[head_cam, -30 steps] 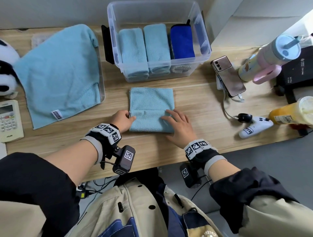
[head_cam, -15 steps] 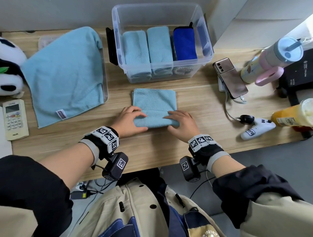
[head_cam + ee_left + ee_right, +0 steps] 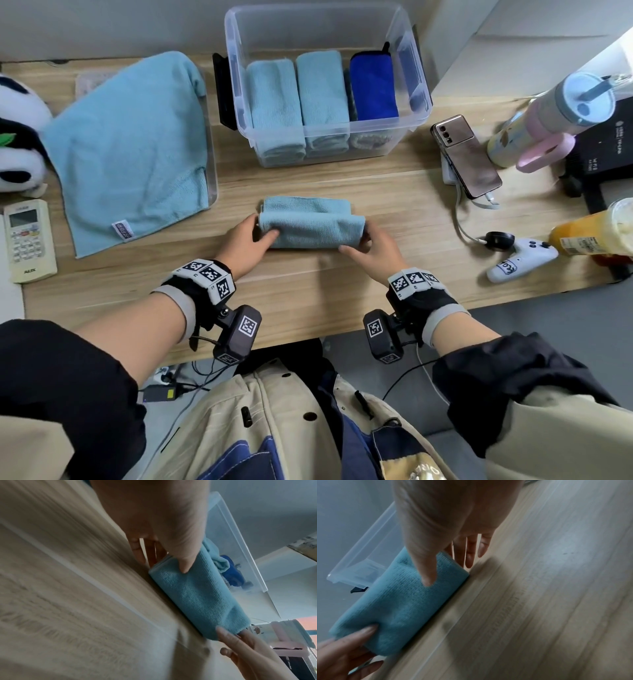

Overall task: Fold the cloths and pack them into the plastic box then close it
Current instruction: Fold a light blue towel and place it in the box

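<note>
Left hand (image 3: 245, 236) has the left end of a light blue microfibre cloth (image 3: 310, 228), thumb on top and fingers tucked under and behind it, so it's pinching that end. Right hand (image 3: 371, 251) does the same at the right end, thumb on the front face, fingers curled round the back. The cloth is partly rolled or folded over, a fat fold toward the person and a flat strip still lying on the light wooden desk (image 3: 308, 294) behind it.

Just past the cloth sits the clear plastic storage box (image 3: 423, 99), lid off, with two folded light blue cloths (image 3: 298, 102) and a folded dark blue cloth (image 3: 373, 85) standing side by side inside. Off to the left a big unfolded light blue towel (image 3: 130, 150) is draped over what looks like the clear lid (image 3: 213, 168). Right of the box are a phone (image 3: 467, 156), a pastel tumbler (image 3: 548, 120) and a white game controller (image 3: 522, 258).
</note>
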